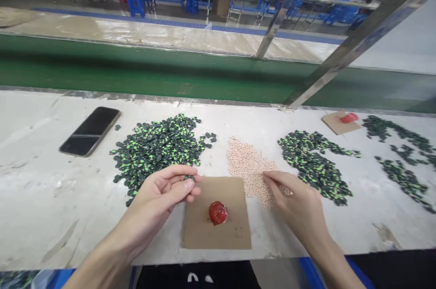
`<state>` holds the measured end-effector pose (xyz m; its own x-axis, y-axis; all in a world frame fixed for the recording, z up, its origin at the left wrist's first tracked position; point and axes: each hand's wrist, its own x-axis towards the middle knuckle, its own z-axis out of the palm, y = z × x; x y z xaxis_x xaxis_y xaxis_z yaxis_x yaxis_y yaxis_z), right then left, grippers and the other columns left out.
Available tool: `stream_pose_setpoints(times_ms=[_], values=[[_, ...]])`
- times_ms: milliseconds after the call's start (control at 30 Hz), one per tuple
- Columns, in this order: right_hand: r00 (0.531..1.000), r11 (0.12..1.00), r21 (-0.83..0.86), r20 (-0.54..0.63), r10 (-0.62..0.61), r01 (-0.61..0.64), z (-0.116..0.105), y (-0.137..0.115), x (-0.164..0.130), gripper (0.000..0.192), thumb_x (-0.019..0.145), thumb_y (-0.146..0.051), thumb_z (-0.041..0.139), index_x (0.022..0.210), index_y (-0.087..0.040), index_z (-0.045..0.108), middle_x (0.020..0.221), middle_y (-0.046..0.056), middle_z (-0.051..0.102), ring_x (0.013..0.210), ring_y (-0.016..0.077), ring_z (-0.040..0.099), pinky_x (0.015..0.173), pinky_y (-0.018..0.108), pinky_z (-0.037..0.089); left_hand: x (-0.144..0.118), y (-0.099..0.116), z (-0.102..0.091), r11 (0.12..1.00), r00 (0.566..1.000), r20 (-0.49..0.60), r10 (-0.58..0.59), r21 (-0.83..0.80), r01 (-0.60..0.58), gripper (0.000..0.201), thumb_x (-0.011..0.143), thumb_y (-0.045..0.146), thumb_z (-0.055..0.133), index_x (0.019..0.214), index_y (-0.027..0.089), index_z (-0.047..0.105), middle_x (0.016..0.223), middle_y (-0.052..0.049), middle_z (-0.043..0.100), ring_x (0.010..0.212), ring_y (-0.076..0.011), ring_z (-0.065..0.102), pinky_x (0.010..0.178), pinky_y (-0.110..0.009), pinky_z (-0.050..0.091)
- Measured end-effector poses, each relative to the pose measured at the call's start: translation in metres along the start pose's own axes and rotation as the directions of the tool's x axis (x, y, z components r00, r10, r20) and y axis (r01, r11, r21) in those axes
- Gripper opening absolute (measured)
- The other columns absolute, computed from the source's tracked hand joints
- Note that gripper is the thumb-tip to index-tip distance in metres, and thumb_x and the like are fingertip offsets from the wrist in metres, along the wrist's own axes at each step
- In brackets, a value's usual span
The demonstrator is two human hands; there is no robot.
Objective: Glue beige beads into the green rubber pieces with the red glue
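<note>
**Hands among small parts on a white bench**

White bench [41, 198] across the view, green belt [136, 75] behind. Phone [90, 131] lying flat at far left. Large pile of green-black pieces [160, 146] left of centre, a second pile [315, 162] at right. Heap of pale pink pellets [248, 166] between them. Brown card [204, 230] near the front edge, red blob [218, 213] on its middle. Left hand [165, 193] over the card's left corner, thumb and fingers pinched on one dark piece [189, 178]. Right hand [299, 205] palm down, fingertips [272, 179] narrow and touching the pellets; held or not, cannot tell.
</note>
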<state>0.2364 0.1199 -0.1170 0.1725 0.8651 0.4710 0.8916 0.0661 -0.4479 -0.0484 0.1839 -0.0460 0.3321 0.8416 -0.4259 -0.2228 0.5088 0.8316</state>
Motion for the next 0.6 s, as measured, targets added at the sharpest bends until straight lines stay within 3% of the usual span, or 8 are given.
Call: stream_pose_setpoints(times_ms=[133, 267, 400, 467, 533, 600], values=[[0.993, 0.991, 0.062, 0.013, 0.118, -0.119, -0.004, -0.002, 0.002, 0.022, 0.089, -0.031, 0.064, 0.080, -0.023, 0.082, 0.082, 0.007, 0.085, 0.067, 0.0264, 0.081, 0.062, 0.036, 0.067, 0.000, -0.006, 0.001, 0.991, 0.996, -0.075, 0.049, 0.127, -0.040, 0.017, 0.061, 0.027, 0.097, 0.073, 0.023, 0.086, 0.072, -0.001, 0.081, 0.059, -0.0063, 0.065, 0.058, -0.007, 0.054], [0.971, 0.960, 0.147, 0.017, 0.237, -0.237, -0.013, -0.001, 0.000, 0.019, 0.085, -0.033, 0.069, 0.082, -0.022, 0.085, 0.085, 0.009, 0.085, 0.074, 0.0309, 0.083, 0.068, 0.042, 0.070, -0.003, -0.013, 0.002, 0.977, 0.989, -0.099, 0.111, 0.193, -0.090, 0.008, 0.064, 0.020, 0.090, 0.064, 0.025, 0.083, 0.060, 0.001, 0.077, 0.049, -0.0085, 0.064, 0.048, -0.011, 0.053], [0.937, 0.890, 0.293, 0.071, 0.343, -0.348, -0.026, -0.019, -0.005, 0.018, 0.084, -0.037, 0.076, 0.085, -0.021, 0.085, 0.084, 0.009, 0.085, 0.071, 0.0290, 0.083, 0.064, 0.035, 0.072, -0.013, -0.024, 0.014, 0.903, 0.942, -0.096, 0.322, 0.330, -0.275, 0.022, 0.078, 0.014, 0.078, 0.060, 0.027, 0.077, 0.049, 0.007, 0.069, 0.041, -0.0065, 0.059, 0.042, -0.010, 0.048], [0.899, 0.762, 0.483, 0.160, 0.408, -0.431, -0.030, -0.036, -0.009, 0.011, 0.079, -0.034, 0.083, 0.083, -0.024, 0.085, 0.079, 0.007, 0.085, 0.064, 0.0253, 0.082, 0.060, 0.028, 0.070, -0.016, -0.032, 0.023, 0.761, 0.860, 0.038, 0.509, 0.446, -0.471, 0.019, 0.082, 0.012, 0.078, 0.069, 0.026, 0.077, 0.055, 0.008, 0.072, 0.043, -0.0072, 0.062, 0.043, -0.011, 0.049], [0.853, 0.564, 0.655, 0.271, 0.446, -0.503, -0.033, -0.053, -0.014, 0.008, 0.073, -0.029, 0.089, 0.080, -0.028, 0.085, 0.073, 0.004, 0.084, 0.059, 0.0221, 0.081, 0.058, 0.021, 0.068, -0.017, -0.040, 0.032, 0.491, 0.692, 0.266, 0.671, 0.540, -0.683, 0.011, 0.089, 0.013, 0.076, 0.083, 0.022, 0.076, 0.066, 0.003, 0.078, 0.051, -0.0107, 0.069, 0.050, -0.015, 0.055], [0.826, 0.430, 0.721, 0.367, 0.428, -0.543, -0.034, -0.065, -0.020, 0.011, 0.073, -0.025, 0.091, 0.081, -0.031, 0.086, 0.071, 0.003, 0.084, 0.060, 0.0207, 0.081, 0.057, 0.016, 0.066, -0.016, -0.046, 0.039, 0.202, 0.508, 0.468, 0.723, 0.560, -0.803, 0.008, 0.097, 0.013, 0.067, 0.095, 0.017, 0.073, 0.076, -0.002, 0.080, 0.059, -0.0144, 0.073, 0.062, -0.021, 0.061]])
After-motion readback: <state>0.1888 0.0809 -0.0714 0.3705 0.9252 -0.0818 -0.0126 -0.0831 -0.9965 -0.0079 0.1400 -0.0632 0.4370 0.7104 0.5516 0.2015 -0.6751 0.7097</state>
